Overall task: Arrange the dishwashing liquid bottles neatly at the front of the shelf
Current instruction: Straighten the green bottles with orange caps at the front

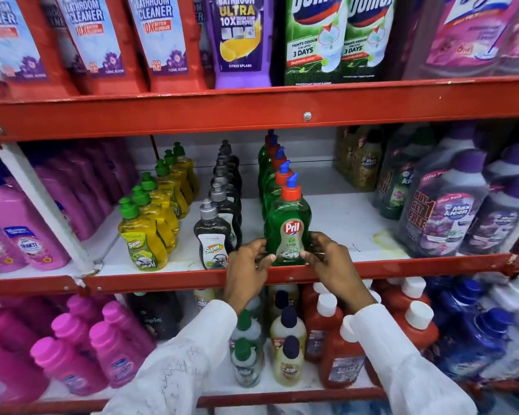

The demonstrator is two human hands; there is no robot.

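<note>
Both arms wear long white sleeves, loose and ending at the wrists. The left sleeve (174,363) carries faint grey stitched or printed marks; the right sleeve (402,360) looks plain. Both hands bare: no rings or watch.

Three bottle rows (218,202) run front to back on the middle shelf (357,269), side by side.

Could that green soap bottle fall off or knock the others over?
It might. The green Pril bottle stands right at the red shelf lip, held low between the left hand and right hand, so a pull could tip it off. A push back could topple the green bottles lined up behind it. The left hand is also close to the front black Super bottle and could bump it.
</note>
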